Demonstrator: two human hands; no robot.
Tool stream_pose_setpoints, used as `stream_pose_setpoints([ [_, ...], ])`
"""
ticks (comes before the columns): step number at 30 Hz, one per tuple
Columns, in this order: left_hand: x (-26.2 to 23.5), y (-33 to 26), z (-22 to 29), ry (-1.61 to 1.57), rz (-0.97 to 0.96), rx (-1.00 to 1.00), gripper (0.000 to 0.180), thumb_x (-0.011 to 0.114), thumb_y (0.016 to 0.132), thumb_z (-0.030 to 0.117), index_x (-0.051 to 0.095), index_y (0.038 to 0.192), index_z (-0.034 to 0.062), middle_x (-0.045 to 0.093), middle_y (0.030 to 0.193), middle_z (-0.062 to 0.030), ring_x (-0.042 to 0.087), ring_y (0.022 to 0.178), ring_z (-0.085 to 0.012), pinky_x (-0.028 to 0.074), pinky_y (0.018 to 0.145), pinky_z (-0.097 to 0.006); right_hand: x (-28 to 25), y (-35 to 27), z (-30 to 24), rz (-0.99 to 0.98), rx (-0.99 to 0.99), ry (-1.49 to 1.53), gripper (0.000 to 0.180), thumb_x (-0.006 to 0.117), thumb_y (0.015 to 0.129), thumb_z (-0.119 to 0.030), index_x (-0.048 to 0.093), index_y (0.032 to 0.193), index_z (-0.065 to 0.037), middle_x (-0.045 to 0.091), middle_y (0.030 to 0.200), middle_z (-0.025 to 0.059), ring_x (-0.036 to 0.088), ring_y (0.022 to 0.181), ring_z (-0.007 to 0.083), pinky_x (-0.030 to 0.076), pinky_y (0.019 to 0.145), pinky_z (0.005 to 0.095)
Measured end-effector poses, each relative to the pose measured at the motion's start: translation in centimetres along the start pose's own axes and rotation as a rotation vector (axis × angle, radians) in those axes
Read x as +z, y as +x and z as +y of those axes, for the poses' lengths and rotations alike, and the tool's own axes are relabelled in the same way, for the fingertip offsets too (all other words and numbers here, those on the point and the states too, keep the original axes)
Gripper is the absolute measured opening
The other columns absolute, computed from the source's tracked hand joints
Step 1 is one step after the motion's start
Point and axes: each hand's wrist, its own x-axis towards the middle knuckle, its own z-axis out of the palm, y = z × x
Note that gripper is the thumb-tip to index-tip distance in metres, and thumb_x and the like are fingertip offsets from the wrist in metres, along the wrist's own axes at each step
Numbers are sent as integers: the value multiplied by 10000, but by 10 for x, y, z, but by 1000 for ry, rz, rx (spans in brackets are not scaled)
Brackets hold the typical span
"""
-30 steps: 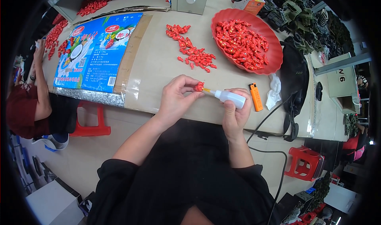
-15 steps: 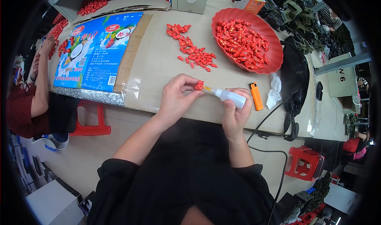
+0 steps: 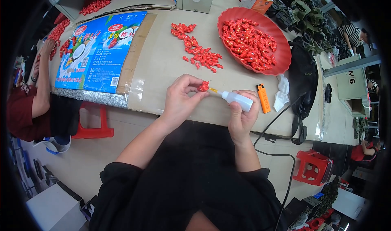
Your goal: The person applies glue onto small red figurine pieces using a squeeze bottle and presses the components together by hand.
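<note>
Between thumb and fingers, my left hand (image 3: 182, 97) pinches a small glossy red figurine (image 3: 203, 86). My right hand (image 3: 243, 119) is wrapped round a white squeeze bottle (image 3: 237, 100) with a thin yellowish nozzle. The nozzle points left, its tip at or very close to the figurine's lower right side; whether they touch I cannot tell. Beyond my hands lies a loose trail of red figurines (image 3: 199, 53) on the table (image 3: 154, 68). Many more fill a red scalloped bowl (image 3: 282, 68) at the far right. An orange lighter (image 3: 263, 98) rests to the right of the bottle.
A crumpled white tissue (image 3: 281, 93) and a black bag (image 3: 302, 68) lie at the right, with a black cable (image 3: 269, 129) running down past the table edge. Flattened blue printed cardboard (image 3: 97, 56) covers the left part. A co-worker's arm (image 3: 42, 84) reaches over red pieces at far left.
My hands hold nearly the same pose, with the nozzle drawn very slightly off the figurine. In the far right background, people have shifted position.
</note>
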Motion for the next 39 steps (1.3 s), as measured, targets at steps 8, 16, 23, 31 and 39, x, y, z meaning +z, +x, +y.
stream_pose_setpoints([
  [8,0,0,1,-15,9,-27,221,654,679,-50,527,860,-36,536,859,-83,573,770,-124,500,679,-235,0,-1,-2,3,9,11,293,540,838,-183,374,1003,-5,428,947,120,489,792,150,434,667,237],
  [16,1,-1,3,-22,11,-39,215,649,682,-52,526,857,-34,536,858,-84,575,769,-124,500,682,-234,0,-1,-1,-11,5,1,285,538,839,-184,381,993,-4,441,931,125,491,793,157,439,649,240],
  [23,1,0,3,15,-9,8,217,647,676,-60,527,853,-26,538,853,-79,577,772,-130,501,691,-243,1,0,0,-8,20,14,277,548,832,-167,388,986,-1,442,929,119,492,810,165,436,661,241],
  [31,0,0,3,47,-17,52,198,637,674,-72,531,834,-25,540,850,-73,579,770,-130,495,686,-238,0,1,-3,-11,37,14,268,570,812,-126,405,967,18,462,903,131,489,773,164,416,684,248],
  [39,-3,0,3,-27,-32,-24,211,624,706,-56,533,895,-29,536,891,-65,569,798,-114,481,707,-226,-6,16,-10,275,335,477,281,544,796,-11,407,1041,6,474,1006,104,537,806,174,436,736,294],
])
